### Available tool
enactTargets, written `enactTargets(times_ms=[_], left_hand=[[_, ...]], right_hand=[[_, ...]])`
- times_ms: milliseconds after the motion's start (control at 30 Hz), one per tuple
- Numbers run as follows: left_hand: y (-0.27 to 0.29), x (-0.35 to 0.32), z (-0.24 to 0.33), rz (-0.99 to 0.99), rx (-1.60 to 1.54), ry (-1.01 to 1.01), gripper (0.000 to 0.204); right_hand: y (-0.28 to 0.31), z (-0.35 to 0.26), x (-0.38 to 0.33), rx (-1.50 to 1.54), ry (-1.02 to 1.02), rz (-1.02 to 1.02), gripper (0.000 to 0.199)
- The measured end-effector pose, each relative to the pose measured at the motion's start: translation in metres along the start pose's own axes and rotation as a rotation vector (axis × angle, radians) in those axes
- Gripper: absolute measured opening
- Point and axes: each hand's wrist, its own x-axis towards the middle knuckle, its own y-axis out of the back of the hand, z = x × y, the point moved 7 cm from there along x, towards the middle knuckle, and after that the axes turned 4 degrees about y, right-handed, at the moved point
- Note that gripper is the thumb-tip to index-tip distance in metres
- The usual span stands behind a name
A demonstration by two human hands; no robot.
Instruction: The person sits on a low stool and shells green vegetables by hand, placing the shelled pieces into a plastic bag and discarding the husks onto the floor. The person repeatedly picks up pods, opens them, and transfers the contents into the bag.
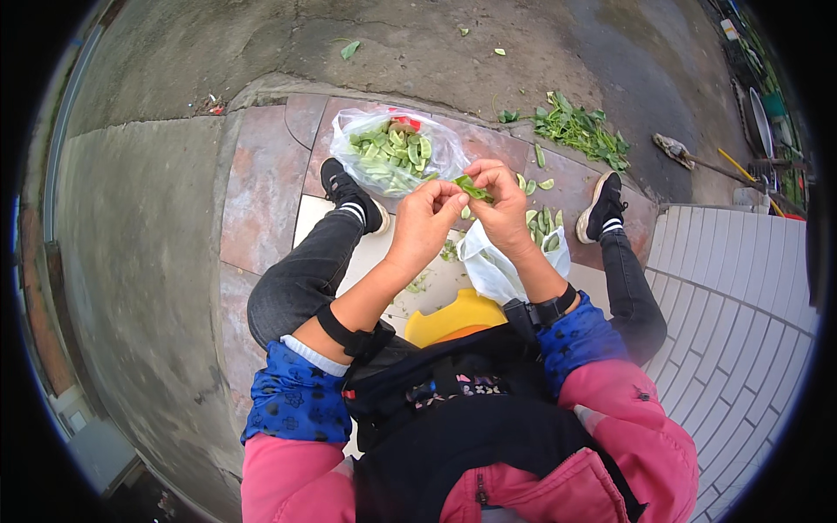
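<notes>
While the green bean pod (472,186) sits pinched between both hands at the middle of the view, it hangs above the tiled ground between the person's feet. The left hand (427,220) grips its near end with thumb and fingers pressed together; the right hand (499,202) curls over the far end, fingertips closed on the pod. Just below the right wrist lies a white plastic bag (497,266) — crumpled, with green pieces (542,222) scattered beside it on the tiles. Beyond the hands a clear plastic bag (397,150) holds more cut green pods, next to the left black shoe (349,193). A pile of leafy stems (580,127) rests farther out, by the right shoe (600,206).
</notes>
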Motion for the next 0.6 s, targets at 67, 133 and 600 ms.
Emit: enactTargets(times_ms=[67, 133, 600], left_hand=[[0.005, -0.001, 0.007, 0.076, 0.224, -0.117, 0.012], [0.011, 0.0, 0.013, 0.12, 0.395, -0.23, 0.01], [0.009, 0.015, -0.001, -0.026, 0.58, -0.217, 0.008]], right_hand=[[-0.008, 0.003, -0.002, -0.036, -0.019, -0.08, 0.022], [-0.009, 0.015, -0.006, 0.113, -0.16, -0.086, 0.02], [-0.075, 0.11, -0.017, 1.203, -0.93, 0.171, 0.012]])
